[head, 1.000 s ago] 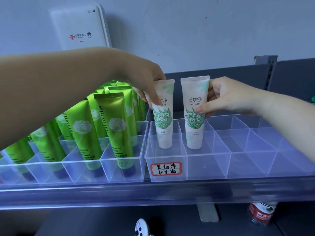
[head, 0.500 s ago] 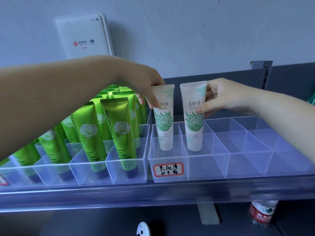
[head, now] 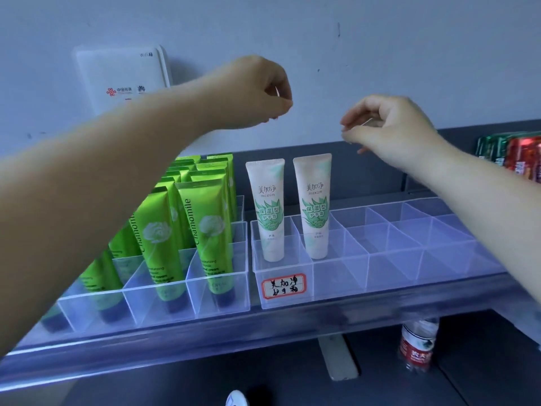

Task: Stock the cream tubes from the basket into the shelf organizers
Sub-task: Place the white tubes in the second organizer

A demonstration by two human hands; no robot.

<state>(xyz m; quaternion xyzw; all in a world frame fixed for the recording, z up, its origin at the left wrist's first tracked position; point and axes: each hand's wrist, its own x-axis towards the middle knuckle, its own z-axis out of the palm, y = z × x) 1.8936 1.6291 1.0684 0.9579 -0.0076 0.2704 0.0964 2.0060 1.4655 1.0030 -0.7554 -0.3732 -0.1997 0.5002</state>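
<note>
- Left hand [head: 257, 92]: raised above the shelf, fingers loosely curled, holding nothing; it hangs above and just left of the left white tube.
- Right hand [head: 386, 127]: raised at a like height, fingers loosely curled and empty; above and to the right of the right white tube.
- Left white tube [head: 268, 209]: upright, cap down, in the near-left compartment row of the right organizer; free of both hands.
- Right white tube [head: 314, 205]: upright, cap down, in the compartment just right of the first; the two stand side by side, apart.
- Right organizer [head: 380, 259]: clear divided tray on the shelf; its compartments to the right of the two tubes hold nothing. A red-edged handwritten label [head: 283, 285] is on its near wall, below the left white tube.
- Left organizer [head: 187, 297]: clear tray just beside the right one, filled with green tubes [head: 210, 235] standing cap down in rows from near to far.
- Shelf [head: 263, 332]: clear front lip runs along the near edge of both organizers.
- Far left: a white wall box [head: 123, 74] on the wall, partly behind the left forearm.
- Far right: red and green packets [head: 509, 156] at the frame edge.
- Below the shelf: a bottle [head: 417, 344] with a red label.
- The basket is out of view.
</note>
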